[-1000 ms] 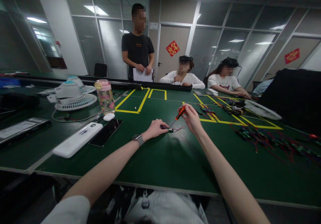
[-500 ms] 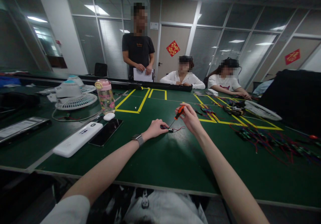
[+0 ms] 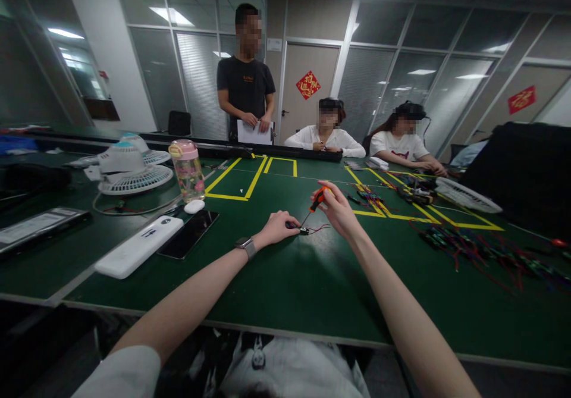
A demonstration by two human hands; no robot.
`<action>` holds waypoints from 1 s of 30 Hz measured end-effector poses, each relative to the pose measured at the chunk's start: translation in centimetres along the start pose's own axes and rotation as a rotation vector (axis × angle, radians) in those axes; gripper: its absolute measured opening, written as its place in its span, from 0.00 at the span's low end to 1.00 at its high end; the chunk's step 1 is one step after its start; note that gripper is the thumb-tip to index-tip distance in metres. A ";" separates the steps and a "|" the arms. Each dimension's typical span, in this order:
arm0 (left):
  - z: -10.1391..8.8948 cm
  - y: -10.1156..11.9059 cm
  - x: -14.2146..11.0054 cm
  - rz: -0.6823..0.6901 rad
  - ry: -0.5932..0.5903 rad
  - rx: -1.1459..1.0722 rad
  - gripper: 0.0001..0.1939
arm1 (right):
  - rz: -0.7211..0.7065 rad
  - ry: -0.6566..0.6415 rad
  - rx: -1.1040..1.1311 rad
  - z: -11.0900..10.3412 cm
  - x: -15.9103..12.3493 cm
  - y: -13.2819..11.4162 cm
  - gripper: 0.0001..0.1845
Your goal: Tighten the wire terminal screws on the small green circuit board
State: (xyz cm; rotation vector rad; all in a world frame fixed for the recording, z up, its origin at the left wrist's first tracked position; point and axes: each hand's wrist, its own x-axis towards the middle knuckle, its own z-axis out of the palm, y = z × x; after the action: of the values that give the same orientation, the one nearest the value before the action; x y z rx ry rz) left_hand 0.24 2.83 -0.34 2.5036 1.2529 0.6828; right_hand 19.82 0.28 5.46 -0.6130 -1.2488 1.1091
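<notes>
In my right hand (image 3: 335, 205) is a screwdriver (image 3: 317, 200) with an orange and black handle, tilted so its thin shaft runs down to the left. The tip meets, or comes very close to, a small circuit board (image 3: 304, 231) lying on the green table. My left hand (image 3: 280, 228) pinches the left end of that board and keeps it against the tabletop. Red and dark wires (image 3: 319, 228) trail from the board's right side. The fingertips of my left hand partly cover the board.
Left of me lie a white power bank (image 3: 140, 248), a black phone (image 3: 190, 234), a water bottle (image 3: 187, 172) and white fans (image 3: 134, 169). A heap of wired boards (image 3: 486, 252) spreads at right. Yellow tape (image 3: 227, 197) marks the table (image 3: 276, 291). Several people are across it.
The fingers of my right hand have shifted slightly on the screwdriver's handle. My left hand and the circuit board stay in place.
</notes>
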 end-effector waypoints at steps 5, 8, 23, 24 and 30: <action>0.0 0.0 0.0 -0.008 -0.007 0.004 0.11 | 0.004 0.029 0.015 0.1 0.0 0.1 0.18; -0.1 0.1 0.0 -0.007 -0.015 0.002 0.11 | -0.023 0.071 -0.002 -0.1 0.0 0.4 0.16; 0.0 -0.2 0.1 -0.001 -0.010 -0.005 0.12 | -0.039 0.041 -0.020 -0.3 0.0 0.3 0.19; 0.1 -0.2 0.1 0.001 -0.008 -0.006 0.12 | -0.044 0.046 -0.024 -0.3 0.0 0.4 0.19; 0.2 -0.3 0.1 0.001 -0.005 -0.010 0.12 | -0.163 0.130 -0.160 -0.1 -0.1 0.9 0.15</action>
State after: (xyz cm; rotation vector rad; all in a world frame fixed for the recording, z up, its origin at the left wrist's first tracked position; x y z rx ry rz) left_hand 0.19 3.13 -0.63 2.4967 1.2442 0.6813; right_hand 19.62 0.53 4.57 -0.6798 -1.2585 0.8272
